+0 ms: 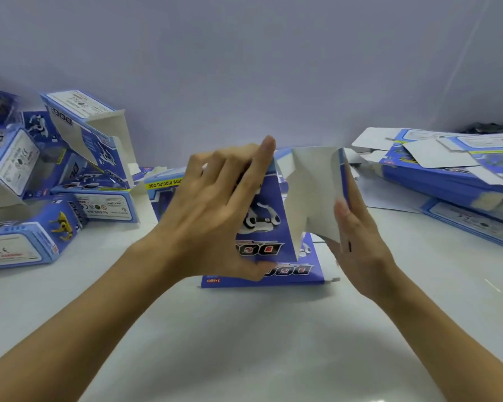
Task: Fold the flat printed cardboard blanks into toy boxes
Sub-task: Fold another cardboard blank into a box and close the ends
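Observation:
A blue printed cardboard blank (pixel 269 227) with a robot dog picture and "DOG" lettering stands partly opened above the middle of the white table. My left hand (pixel 215 210) grips its left panel, thumb low at the front and fingers over the top edge. My right hand (pixel 357 239) holds the right side wall, fingers pressed against the white inner flap (pixel 314 192). Another flat blank (pixel 311 271) lies on the table right under the held one.
Several folded blue toy boxes (pixel 55 181) are heaped at the left. A stack of flat blanks (pixel 453 166) lies at the right. The white table (pixel 244 343) extends toward me; a pale wall (pixel 244 53) stands behind.

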